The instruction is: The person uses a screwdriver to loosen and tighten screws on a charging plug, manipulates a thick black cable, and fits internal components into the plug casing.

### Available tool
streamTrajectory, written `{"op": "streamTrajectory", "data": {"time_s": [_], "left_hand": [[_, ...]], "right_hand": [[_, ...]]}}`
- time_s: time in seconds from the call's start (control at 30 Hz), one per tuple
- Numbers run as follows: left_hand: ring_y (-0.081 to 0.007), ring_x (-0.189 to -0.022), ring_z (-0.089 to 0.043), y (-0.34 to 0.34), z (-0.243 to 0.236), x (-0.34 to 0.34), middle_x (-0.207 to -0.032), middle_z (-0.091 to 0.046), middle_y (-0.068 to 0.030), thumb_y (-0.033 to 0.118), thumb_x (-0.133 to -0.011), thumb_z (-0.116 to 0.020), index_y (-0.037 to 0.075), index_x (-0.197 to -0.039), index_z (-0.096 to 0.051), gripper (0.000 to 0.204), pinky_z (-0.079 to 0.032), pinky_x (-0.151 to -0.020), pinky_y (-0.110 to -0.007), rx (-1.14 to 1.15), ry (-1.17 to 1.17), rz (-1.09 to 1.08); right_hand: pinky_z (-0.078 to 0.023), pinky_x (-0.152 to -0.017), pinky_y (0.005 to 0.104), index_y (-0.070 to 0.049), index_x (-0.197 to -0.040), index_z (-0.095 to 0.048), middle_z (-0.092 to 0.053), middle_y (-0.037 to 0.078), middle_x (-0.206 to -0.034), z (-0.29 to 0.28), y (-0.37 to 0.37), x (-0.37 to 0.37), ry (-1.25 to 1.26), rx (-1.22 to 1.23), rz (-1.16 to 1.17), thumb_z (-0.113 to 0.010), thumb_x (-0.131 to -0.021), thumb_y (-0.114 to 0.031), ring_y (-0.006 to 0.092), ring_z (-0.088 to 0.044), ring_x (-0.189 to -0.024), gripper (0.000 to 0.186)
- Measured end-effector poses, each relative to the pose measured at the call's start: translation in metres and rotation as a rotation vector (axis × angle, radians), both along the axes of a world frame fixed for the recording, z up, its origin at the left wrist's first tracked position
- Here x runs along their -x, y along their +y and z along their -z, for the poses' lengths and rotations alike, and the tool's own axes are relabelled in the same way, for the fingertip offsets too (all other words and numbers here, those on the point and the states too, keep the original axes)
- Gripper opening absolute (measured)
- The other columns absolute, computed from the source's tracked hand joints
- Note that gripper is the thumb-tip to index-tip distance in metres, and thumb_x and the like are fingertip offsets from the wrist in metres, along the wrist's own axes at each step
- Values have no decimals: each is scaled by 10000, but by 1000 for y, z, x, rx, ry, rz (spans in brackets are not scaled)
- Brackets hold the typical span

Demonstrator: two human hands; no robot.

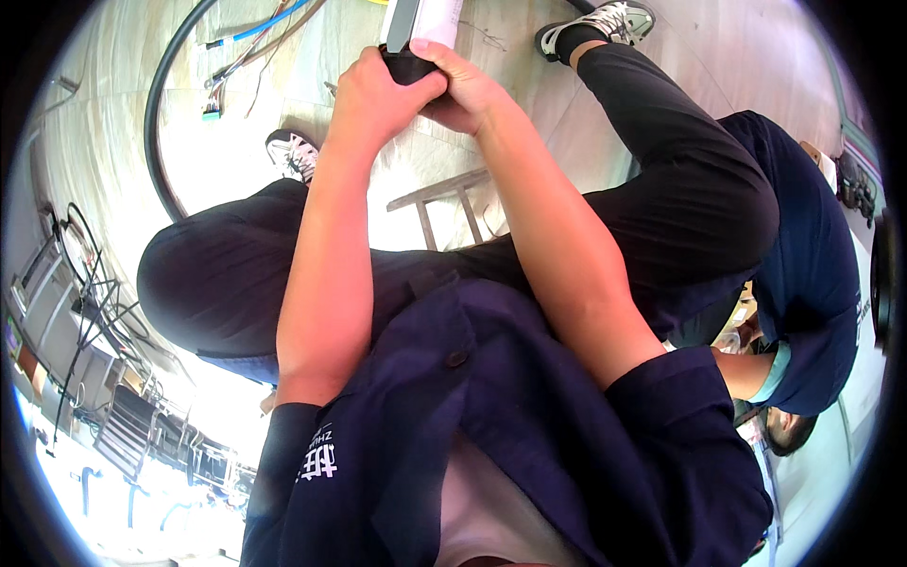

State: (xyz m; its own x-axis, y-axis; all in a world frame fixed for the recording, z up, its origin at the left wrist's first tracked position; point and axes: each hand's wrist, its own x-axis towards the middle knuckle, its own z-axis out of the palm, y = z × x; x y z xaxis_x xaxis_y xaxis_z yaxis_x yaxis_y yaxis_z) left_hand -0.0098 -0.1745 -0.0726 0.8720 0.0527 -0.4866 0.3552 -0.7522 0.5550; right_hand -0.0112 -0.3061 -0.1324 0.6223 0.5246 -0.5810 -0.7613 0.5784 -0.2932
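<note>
My left hand [373,102] and my right hand [465,90] meet at the top of the view. Both are closed around the black end [404,68] of a long grey-and-white casing [404,26], whose kind I cannot make out. My right thumb lies along the white side, which carries a printed label [436,21]. The casing runs out of the top edge, so its far part is hidden. My fingers cover most of the black end.
A thick black cable [156,123] curves over the tiled floor at left, near thin wires with a green connector [211,115]. A small wooden stool or frame [430,222] stands below my arms. Another person [803,255] bends at right. Racks and tangled cables [90,302] are at left.
</note>
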Motion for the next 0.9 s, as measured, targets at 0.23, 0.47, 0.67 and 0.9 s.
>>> {"op": "streamTrajectory", "data": {"time_s": [0.23, 0.47, 0.67, 0.9], "left_hand": [[-322, -928, -702, 0, 8, 7, -1002, -690, -244, 492, -660, -783, -96, -1185, -550, 822, -550, -806, -388, 169, -75, -73], [-344, -954, -698, 3, 28, 16, -1023, -685, -258, 481, -683, -784, -91, -1247, -512, 848, -547, -822, -399, 238, -118, -60], [-392, -963, -688, -10, 15, 15, -1029, -673, -286, 516, -706, -755, -125, -1250, -484, 884, -540, -840, -432, 154, -152, -55], [-433, -901, -689, -16, -7, 15, -955, -665, -320, 530, -719, -712, -161, -1135, -488, 837, -560, -768, -457, 74, -74, -64]], "right_hand": [[-477, -978, 373, 24, -1180, -577, -627, 107, -1128, 10, -2, -4, -34, 3, 56, -761, -854, -252, 219, -603, -1053, 465], [-476, -975, 369, 45, -1170, -580, -632, 106, -1118, 19, -6, 4, -147, 34, 53, -756, -861, -259, 216, -606, -1045, 468], [-476, -983, 378, 45, -1170, -578, -632, 116, -1133, 2, -10, 3, -104, 28, 85, -737, -878, -309, 227, -609, -1053, 486], [-486, -985, 415, 14, -1170, -573, -629, 136, -1135, -27, -3, 6, -45, 81, 153, -700, -901, -365, 253, -610, -1060, 482]]}}
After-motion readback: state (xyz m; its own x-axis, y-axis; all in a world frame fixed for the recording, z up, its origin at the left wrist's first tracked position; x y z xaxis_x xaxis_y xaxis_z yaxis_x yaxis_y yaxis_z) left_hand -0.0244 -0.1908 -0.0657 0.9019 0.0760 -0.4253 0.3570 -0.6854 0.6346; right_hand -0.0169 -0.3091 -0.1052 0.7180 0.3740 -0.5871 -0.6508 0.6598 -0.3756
